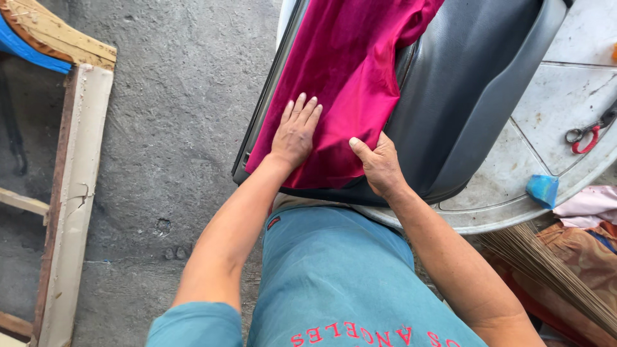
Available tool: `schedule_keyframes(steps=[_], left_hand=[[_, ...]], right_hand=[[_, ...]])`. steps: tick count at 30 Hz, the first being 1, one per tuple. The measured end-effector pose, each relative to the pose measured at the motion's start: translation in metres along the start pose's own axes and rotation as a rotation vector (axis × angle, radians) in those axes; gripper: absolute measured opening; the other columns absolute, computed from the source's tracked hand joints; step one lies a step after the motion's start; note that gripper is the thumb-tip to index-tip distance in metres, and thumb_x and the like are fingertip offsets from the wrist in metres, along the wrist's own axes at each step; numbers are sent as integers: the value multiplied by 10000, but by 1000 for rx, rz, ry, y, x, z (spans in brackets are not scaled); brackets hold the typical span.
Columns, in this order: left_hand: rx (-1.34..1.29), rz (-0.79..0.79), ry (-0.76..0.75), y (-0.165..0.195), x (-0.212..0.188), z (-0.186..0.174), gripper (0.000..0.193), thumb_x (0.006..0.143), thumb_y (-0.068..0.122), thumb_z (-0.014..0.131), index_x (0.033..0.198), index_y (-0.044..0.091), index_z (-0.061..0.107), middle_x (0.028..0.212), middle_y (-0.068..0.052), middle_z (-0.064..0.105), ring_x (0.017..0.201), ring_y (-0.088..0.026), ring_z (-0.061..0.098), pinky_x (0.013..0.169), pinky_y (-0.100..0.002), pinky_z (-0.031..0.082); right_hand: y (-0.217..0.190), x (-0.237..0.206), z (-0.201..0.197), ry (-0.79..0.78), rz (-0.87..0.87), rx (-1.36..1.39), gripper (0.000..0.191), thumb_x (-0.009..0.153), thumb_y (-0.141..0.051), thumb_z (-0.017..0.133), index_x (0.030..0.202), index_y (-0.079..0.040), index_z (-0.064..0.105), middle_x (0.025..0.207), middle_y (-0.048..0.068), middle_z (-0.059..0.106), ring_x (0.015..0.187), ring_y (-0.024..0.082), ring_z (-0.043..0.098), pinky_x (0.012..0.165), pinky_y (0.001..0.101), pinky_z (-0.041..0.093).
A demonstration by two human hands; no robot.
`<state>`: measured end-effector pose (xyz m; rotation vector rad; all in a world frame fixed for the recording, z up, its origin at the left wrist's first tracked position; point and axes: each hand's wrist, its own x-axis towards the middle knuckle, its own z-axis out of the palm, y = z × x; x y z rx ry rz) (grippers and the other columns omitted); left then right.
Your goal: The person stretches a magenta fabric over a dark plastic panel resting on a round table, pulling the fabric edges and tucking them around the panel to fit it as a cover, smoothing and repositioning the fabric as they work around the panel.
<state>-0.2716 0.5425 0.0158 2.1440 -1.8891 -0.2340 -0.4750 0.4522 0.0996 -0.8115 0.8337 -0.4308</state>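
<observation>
A magenta velvet cloth (350,71) lies draped over a dark grey padded panel (463,83), which rests on a round, whitish surface (565,115) and overhangs its near edge. The left hand (295,135) lies flat on the lower left part of the cloth, palm down, its fingers (302,109) straight and slightly spread, gripping nothing. The right hand (380,164) sits at the cloth's lower right edge, thumb stretched along the fabric border and the other fingers curled down against the panel; whether they pinch the cloth cannot be told. On the surface to the right lie red-handled scissors (588,132), well apart from the hands, and a small blue piece (543,189) sits near the rim. A straw broom (546,270) lies below the surface at right. A worn wooden frame (74,180) stands on the concrete floor (186,128) at left.
</observation>
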Motion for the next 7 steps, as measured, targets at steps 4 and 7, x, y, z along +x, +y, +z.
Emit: schedule_keyframes(steps=[4, 7], left_hand=[[109, 35, -34, -8, 10, 13, 539, 999, 115, 442, 1531, 50, 498, 1641, -127, 413, 1565, -320, 288, 1292, -508, 138], [150, 51, -38, -3, 15, 6, 547, 998, 135, 456, 1537, 48, 491, 1644, -135, 407, 1560, -332, 295, 1287, -518, 138]], right_hand=[[-8, 0, -1, 9, -25, -51, 255, 1026, -3, 597, 1281, 3, 615, 1229, 105, 694, 1094, 163, 672, 1002, 339, 561], [-13, -10, -4, 38, 15, -137, 295, 1015, -18, 580, 1309, -9, 607, 1247, 108, 702, 1120, 172, 680, 1012, 337, 564]])
